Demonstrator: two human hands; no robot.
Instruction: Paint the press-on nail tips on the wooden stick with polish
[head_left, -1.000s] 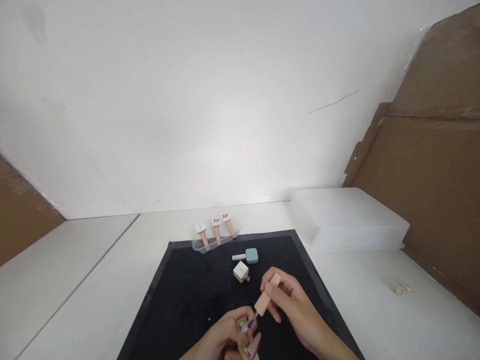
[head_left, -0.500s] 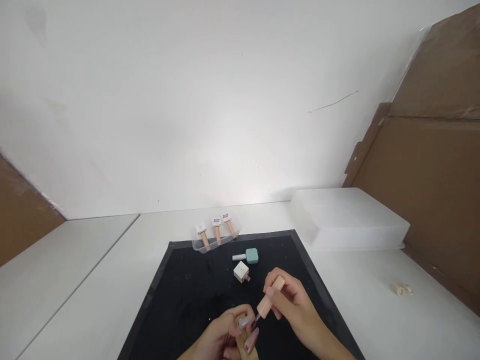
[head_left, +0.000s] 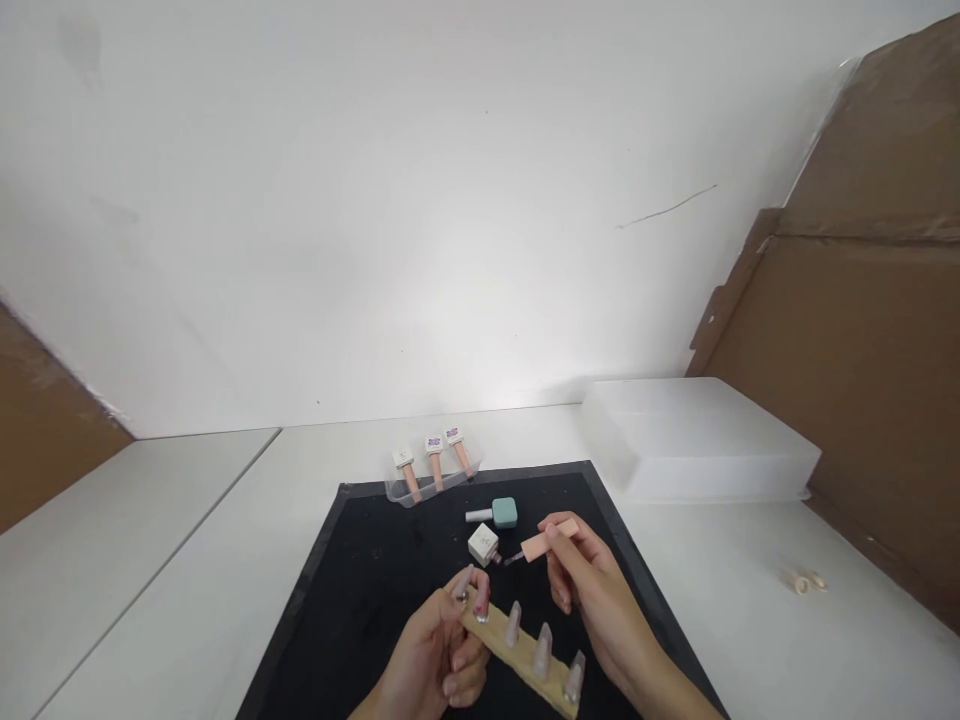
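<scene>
At lower centre of the frame, the left hand [head_left: 439, 660] grips one end of a wooden nail stand [head_left: 525, 662] carrying five practice nail tips, tilted down toward the lower right. Just right of centre, the right hand [head_left: 585, 580] pinches a peach brush cap [head_left: 547, 543], its bristles pointing left at a small white polish bottle [head_left: 483, 544] standing on the black mat [head_left: 375, 590]. Judged from this, keeping the stand still and wiping excess polish at the bottle neck would serve well.

Bright even light, soft glow on the white wall [head_left: 420, 250], faint shadows, wide-angle bending at edges
</scene>
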